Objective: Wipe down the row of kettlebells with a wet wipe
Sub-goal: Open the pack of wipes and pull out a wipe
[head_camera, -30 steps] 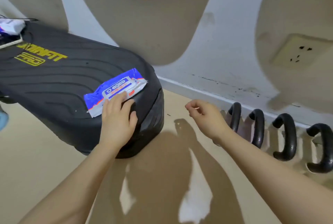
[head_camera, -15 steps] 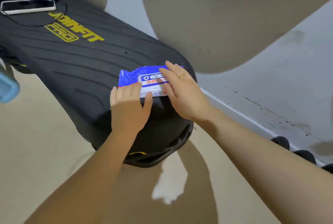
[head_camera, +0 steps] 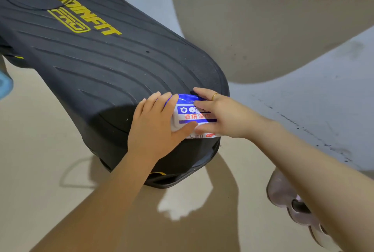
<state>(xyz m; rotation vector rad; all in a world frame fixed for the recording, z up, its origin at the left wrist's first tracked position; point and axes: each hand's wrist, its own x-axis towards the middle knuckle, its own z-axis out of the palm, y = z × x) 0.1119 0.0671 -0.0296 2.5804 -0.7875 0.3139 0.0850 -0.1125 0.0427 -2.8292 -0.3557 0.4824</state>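
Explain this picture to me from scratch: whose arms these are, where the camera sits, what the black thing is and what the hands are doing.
There is no machine here. The camera is worn on a person's head and looks down, so the two bare arms are the wearer's own. The big black ribbed shape is a padded bench with yellow lettering. At its near end lies a blue and white pack of wet wipes. The left hand presses on the pack's left side, thumb on its label. The right hand, wearing a ring, has its fingers on the label flap, perhaps to open it. No wipe is out yet. A light-coloured shoe shows lower right. At the bench's far end lies a flat white-edged item, cut off by the frame.
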